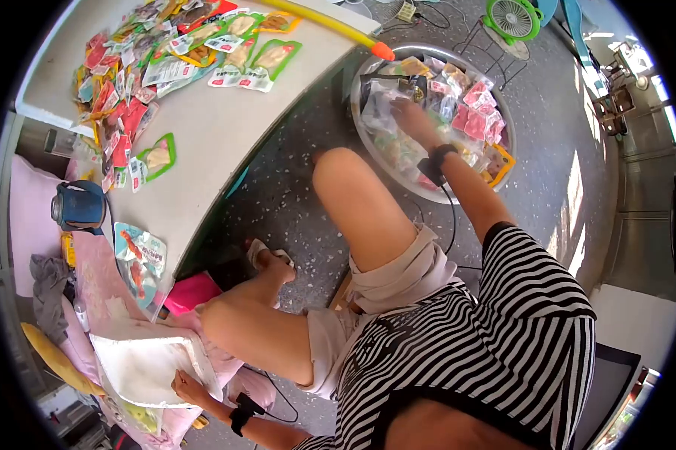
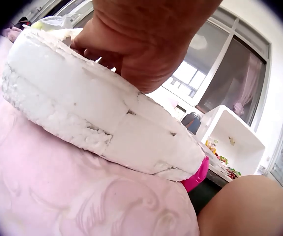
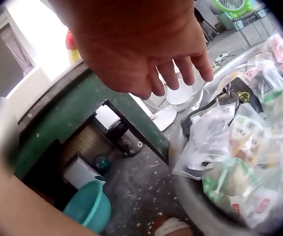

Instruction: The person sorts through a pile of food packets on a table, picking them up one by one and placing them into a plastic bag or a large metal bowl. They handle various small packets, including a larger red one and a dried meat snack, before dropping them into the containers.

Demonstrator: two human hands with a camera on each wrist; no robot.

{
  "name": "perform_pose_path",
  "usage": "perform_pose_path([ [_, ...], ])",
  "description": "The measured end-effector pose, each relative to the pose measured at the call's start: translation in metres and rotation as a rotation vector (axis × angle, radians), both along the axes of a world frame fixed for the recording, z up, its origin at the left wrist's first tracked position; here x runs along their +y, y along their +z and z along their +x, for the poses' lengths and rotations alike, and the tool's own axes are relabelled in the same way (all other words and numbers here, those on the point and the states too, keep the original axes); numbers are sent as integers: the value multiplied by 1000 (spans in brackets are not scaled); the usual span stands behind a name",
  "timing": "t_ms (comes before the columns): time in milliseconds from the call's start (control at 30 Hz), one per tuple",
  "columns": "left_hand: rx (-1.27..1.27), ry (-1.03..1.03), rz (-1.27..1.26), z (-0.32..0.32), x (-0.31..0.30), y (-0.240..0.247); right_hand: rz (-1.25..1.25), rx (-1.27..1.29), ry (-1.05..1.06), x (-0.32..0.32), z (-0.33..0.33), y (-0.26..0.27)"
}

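Note:
My right hand [image 1: 413, 120] hovers above the left side of a round metal basin [image 1: 359, 124], palm down with relaxed fingers. In the right wrist view its fingers [image 3: 184, 69] are spread a little and hold nothing. Below it lie a clear plastic bag [image 3: 208, 140] and a black bag [image 3: 242, 96] among packed snacks. My left hand [image 1: 191, 388] rests at the near rim of a white foam tray [image 1: 144, 349], fingers loosely curled over its inside. In the left wrist view the tray wall [image 2: 77, 98] partly hides those fingers.
A heap of snack packets [image 1: 120, 82] covers the table's far left, with a single green-edged packet [image 1: 156, 159] apart from it. A blue-and-white packet [image 1: 139, 259] overhangs the table edge. A yellow tube [image 1: 323, 22] crosses the table's back. A green fan [image 1: 512, 19] stands behind the basin.

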State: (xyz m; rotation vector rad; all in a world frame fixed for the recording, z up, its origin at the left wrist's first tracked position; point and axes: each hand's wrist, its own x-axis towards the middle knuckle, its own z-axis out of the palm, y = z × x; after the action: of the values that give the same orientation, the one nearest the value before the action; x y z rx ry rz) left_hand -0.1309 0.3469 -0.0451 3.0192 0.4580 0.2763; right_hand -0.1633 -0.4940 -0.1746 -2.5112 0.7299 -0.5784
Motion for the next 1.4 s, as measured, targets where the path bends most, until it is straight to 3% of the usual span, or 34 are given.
perform_pose_path([
  [167, 36, -9, 93, 3, -6, 0, -306, 576, 352, -16, 21, -120],
  [233, 62, -41, 127, 3, -11, 4, -129, 798, 305, 2, 28, -105],
  [333, 59, -79, 146, 3, -8, 4, -196, 1032, 384, 9, 33, -108],
  [467, 50, -19, 136, 3, -33, 13, -111, 1012, 440, -4, 30, -112],
  [500, 40, -24, 153, 3, -31, 11, -244, 970, 570, -18, 30, -132],
  [533, 29, -33, 169, 4, -31, 10, -63, 912, 484, -17, 33, -127],
  [567, 2, -25, 167, 3, -30, 8, -34, 906, 486, -15, 38, -123],
  [600, -27, -22, 163, 3, -31, 8, -203, 903, 572, -27, 40, -145],
  [633, -48, -15, 127, 4, -28, 6, -207, 808, 641, -45, 39, -165],
  [667, -69, -11, 88, 4, -25, 5, -210, 714, 706, -42, 45, -158],
  [733, -199, -7, 24, 2, -29, 4, 124, 464, 400, -30, 34, -123],
  [867, -386, 25, -88, 0, -41, 9, 285, 177, 302, -11, 19, -82],
  [1033, -473, 37, -224, -3, -35, 11, 398, 72, 407, 7, 4, -35],
  [1133, -505, 20, -264, -6, -29, 13, 407, 27, 479, 30, 2, 19],
  [1333, -677, 125, -454, -6, -28, 34, 530, -168, 513, 100, 15, 155],
  [1400, -814, 59, -499, 2, -55, 62, 557, -168, 568, 130, 22, 206],
])
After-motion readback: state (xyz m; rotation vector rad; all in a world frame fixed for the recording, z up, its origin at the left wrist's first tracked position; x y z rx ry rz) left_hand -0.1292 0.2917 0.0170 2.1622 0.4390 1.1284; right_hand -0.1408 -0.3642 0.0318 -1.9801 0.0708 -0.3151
